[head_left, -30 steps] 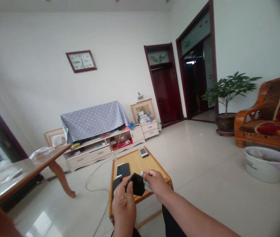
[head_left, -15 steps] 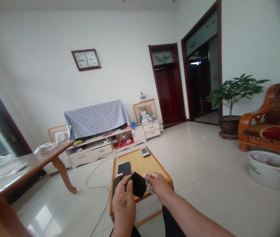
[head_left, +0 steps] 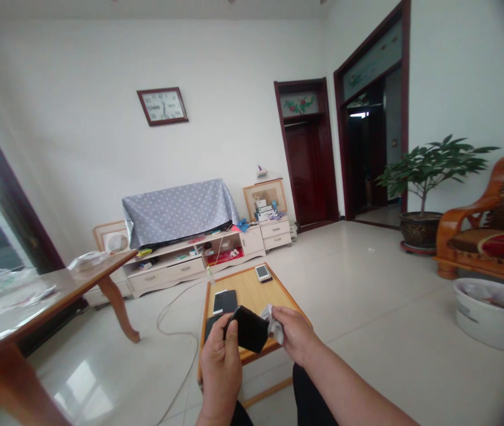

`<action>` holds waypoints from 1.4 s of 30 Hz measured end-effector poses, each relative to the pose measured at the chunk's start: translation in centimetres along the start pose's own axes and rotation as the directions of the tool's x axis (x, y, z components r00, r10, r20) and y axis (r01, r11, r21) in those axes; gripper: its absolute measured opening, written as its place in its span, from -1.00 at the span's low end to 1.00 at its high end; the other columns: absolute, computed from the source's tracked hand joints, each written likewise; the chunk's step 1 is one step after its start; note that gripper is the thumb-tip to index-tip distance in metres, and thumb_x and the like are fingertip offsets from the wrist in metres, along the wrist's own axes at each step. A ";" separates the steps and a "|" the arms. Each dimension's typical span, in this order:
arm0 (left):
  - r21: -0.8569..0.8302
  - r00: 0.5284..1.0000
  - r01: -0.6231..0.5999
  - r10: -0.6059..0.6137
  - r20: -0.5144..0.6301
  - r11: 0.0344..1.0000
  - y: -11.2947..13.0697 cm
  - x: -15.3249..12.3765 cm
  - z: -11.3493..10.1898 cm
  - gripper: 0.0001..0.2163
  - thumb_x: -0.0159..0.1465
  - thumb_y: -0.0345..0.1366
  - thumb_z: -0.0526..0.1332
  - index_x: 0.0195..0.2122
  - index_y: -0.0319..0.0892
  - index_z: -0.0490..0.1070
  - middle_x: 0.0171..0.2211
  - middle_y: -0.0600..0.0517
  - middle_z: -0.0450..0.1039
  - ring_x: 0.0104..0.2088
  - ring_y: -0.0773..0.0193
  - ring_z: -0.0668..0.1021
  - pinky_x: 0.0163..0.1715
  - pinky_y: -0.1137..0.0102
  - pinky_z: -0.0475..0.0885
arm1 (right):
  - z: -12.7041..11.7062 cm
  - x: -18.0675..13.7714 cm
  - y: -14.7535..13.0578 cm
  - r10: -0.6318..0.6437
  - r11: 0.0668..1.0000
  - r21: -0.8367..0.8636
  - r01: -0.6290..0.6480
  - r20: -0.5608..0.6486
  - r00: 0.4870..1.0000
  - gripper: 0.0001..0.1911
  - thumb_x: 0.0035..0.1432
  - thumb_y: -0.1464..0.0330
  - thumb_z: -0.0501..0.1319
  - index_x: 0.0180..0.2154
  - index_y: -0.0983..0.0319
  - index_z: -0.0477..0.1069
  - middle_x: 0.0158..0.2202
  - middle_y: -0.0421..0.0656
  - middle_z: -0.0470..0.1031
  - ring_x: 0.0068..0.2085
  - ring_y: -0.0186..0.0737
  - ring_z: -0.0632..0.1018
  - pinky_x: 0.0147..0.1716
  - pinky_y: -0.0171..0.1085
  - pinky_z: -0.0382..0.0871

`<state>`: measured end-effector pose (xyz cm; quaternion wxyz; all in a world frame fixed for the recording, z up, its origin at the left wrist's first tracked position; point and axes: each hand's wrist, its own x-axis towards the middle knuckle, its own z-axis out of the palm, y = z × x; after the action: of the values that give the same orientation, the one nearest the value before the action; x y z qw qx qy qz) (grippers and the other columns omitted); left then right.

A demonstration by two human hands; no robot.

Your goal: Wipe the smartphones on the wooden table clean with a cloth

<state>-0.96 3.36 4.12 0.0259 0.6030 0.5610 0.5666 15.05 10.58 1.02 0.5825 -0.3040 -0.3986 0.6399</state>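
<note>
While the left hand [head_left: 220, 364] is closed around the left end of a black phone [head_left: 250, 331], with the thumb laid on its near face, the phone sits tilted above the front edge of a low wooden table [head_left: 247, 284]. The right hand [head_left: 295, 334] is closed on a white cloth [head_left: 273, 319], which touches the phone's right end. On the table lie a dark phone [head_left: 225, 302] and, farther back, a white phone [head_left: 262, 273].

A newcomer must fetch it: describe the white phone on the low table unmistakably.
Find the low wooden table in the middle of the floor. At its far right corner lies the white phone, alone; the other phones on it are dark and lie nearer.
</note>
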 end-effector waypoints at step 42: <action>-0.484 0.909 0.377 -0.215 0.357 0.789 -0.3 -1.6 3.0 -0.65 0.22 -0.16 0.27 -0.01 -0.19 0.53 -0.15 -0.05 0.62 -0.15 0.15 0.61 -0.10 0.29 0.49 | 2.6 -1.4 -0.7 -0.162 0.922 -0.353 0.159 0.022 0.987 -0.54 0.13 -0.05 0.24 -0.23 0.22 0.43 -0.48 -0.23 0.45 -0.49 -0.27 0.49 -0.56 -0.33 0.37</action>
<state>1.44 4.11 1.79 0.3649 0.5486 0.4559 0.5984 13.40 8.80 2.84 0.5703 -0.3723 -0.5284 0.5069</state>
